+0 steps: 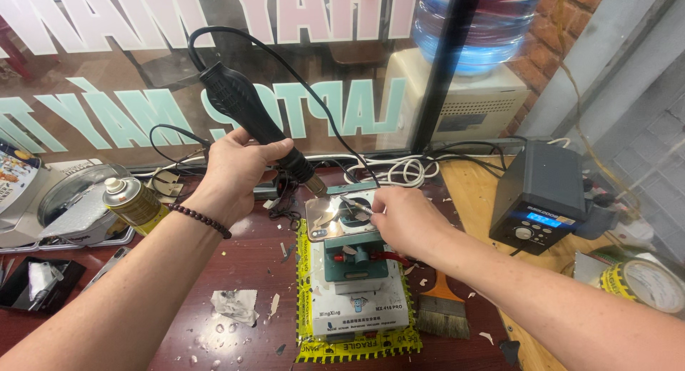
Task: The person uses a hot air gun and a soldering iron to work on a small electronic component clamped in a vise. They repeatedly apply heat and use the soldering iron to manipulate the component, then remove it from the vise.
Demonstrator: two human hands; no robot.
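Observation:
My left hand [235,168] grips a black hot-air gun [246,110] by its handle, with the metal nozzle pointing down at a phone [332,214] lying flat on a green clamp fixture [357,260]. My right hand [399,217] holds a thin metal tool [354,204] with its tip on the phone's shiny back. The fixture sits on a white box [360,310] wrapped with yellow tape. The gun's black cord loops up and over toward the right.
A dark hot-air station with a blue display [539,200] stands at right on a wooden board. A brush [441,307], a tape roll [646,282], a spray can [132,200] and coiled white cables [396,171] lie around. A glass window runs behind.

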